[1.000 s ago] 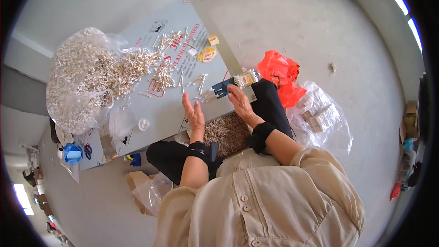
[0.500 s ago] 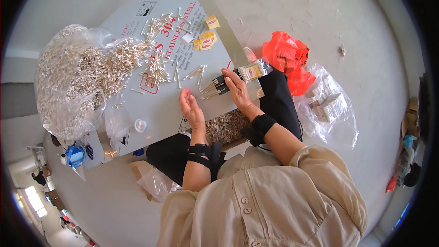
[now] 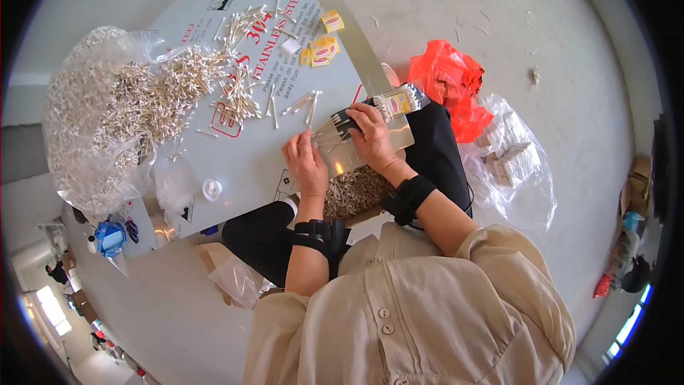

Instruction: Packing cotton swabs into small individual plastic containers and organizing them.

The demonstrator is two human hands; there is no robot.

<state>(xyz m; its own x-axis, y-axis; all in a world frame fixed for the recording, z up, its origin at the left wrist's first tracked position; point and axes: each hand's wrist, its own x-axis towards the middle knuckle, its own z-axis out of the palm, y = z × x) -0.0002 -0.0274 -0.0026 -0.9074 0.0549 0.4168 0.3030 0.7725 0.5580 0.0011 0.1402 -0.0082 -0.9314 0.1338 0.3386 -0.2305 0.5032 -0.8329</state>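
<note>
Head view: person sits on the floor w/ a grey metal sheet (image 3: pixel 235 164) used as work board over the legs. The right hand (image 3: pixel 372 135) is closed around a clear packet of cotton swabs (image 3: pixel 377 110), at the right edge of the sheet, near its bottom right corner. Packet lies tilted, its yellow-label end up-right and its open end down-left toward the other hand. The left hand (image 3: pixel 306 164) is just beside, fingers together, tips at the packet's open end; if it pinches swabs or only touches the plastic, I cannot tell. Both wrists have a black strap.

Under the hands, on the lap, a box of loose swabs (image 3: pixel 353 192), partly hidden by the forearms.

On the sheet: a small group of swabs (image 3: pixel 303 103) just above the hands; more scattered swabs (image 3: pixel 242 85) in the middle; yellow labels (image 3: pixel 322 46) near the top right edge; a small white cap (image 3: pixel 211 189) near the bottom left part. At the left edge a big clear bag of swabs (image 3: pixel 107 114) spills on the sheet.

On the floor, right of the sheet: a red plastic bag (image 3: pixel 449 85), and beside it a clear bag w/ finished packets (image 3: pixel 513 160). A blue item (image 3: pixel 110 237) is at the bottom left corner, too small to tell what.
</note>
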